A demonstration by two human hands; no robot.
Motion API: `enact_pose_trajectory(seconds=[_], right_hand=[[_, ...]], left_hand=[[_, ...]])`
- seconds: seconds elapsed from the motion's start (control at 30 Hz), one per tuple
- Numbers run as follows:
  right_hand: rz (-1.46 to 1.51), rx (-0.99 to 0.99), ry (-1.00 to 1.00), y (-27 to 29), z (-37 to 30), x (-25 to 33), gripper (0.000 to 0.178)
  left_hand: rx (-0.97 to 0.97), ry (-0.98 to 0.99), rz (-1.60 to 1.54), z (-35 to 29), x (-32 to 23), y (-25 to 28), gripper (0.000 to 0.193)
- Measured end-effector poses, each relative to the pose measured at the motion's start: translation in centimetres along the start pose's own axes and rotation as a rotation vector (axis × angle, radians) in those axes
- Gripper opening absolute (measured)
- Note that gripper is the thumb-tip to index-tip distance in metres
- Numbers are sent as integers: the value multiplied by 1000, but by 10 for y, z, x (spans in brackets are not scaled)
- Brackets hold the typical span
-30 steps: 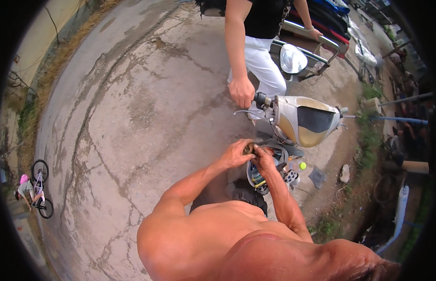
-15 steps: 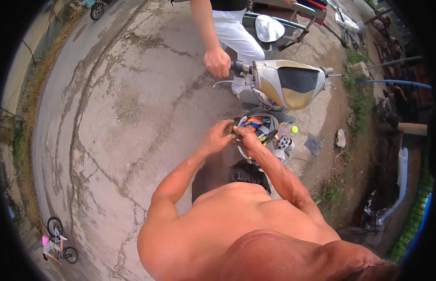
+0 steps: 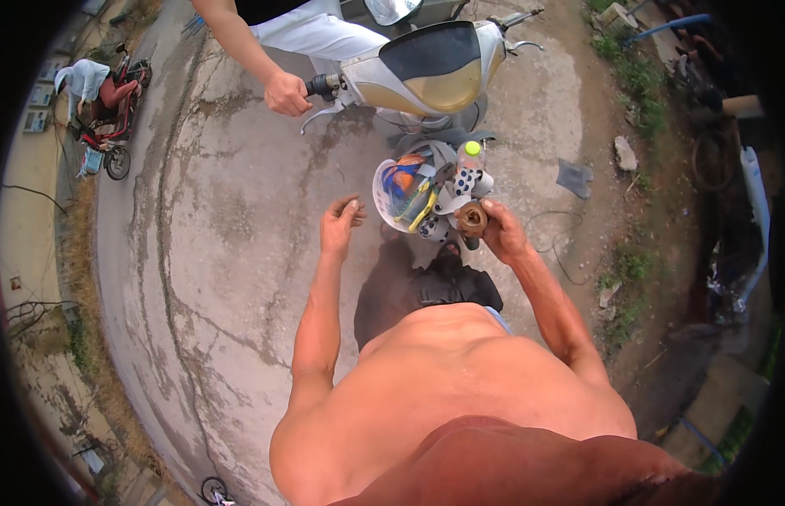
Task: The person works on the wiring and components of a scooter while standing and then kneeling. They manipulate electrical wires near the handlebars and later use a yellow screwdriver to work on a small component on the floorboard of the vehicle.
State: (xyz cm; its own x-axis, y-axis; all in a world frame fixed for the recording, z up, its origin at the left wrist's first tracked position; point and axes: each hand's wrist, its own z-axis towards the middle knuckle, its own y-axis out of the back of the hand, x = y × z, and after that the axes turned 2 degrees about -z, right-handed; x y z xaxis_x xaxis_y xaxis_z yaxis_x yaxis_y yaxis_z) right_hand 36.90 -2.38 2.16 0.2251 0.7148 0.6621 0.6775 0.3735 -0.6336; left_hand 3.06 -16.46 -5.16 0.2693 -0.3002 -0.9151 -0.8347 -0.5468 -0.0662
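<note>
My right hand [image 3: 504,234] is closed on a brown ring that looks like a roll of tape [image 3: 472,219], gripping it by its right side. Just beyond it, a white bucket [image 3: 382,202] holds a jumble of things, among them an orange and blue bundle [image 3: 406,174] and something with a yellow edge [image 3: 422,209]. To the left of the bucket, my left hand [image 3: 342,223] hangs in the air with half-bent fingers apart and nothing visible in them.
A gold and white scooter [image 3: 443,72] stands ahead, its left grip under another person's hand [image 3: 287,93]. Beside the bucket are a bottle with a green cap [image 3: 472,150] and a black-spotted white thing [image 3: 468,180]. A rider on a red motorbike [image 3: 106,110] is far left; a rock [image 3: 625,153] lies right.
My hands, together before at the bucket's near left, have parted: left hand leftward, right hand rightward with the brown roll. The view has shifted, and a motorbike rider shows at far left.
</note>
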Motion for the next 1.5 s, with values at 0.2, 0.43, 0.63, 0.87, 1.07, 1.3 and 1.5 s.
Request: enact_pose_trajectory(seconds=[0.2,0.43,0.63,0.87,1.07,1.3,1.5], right_hand=[[151,-147,56,50,-70,-4,45],[276,-280,1,34,-71,-26,53],[177,-388,24,-38,7,-28,31],[-5,-481,16,-151,124,-34,31],[-7,-545,-1,-182,133,-28,30],[120,-870,-29,-161,47,-52,32],[214,-1021,-93,-136,-2,-82,30]], left_hand=[[8,-3,-360,66,-33,-17,24],[69,18,-621,147,-54,-44,17],[160,165,-768,198,-38,-40,19],[401,361,-622,239,-28,-18,19],[631,450,-394,259,-35,-38,13],[820,577,-795,256,-40,-39,19],[752,525,-971,269,-16,-40,31]])
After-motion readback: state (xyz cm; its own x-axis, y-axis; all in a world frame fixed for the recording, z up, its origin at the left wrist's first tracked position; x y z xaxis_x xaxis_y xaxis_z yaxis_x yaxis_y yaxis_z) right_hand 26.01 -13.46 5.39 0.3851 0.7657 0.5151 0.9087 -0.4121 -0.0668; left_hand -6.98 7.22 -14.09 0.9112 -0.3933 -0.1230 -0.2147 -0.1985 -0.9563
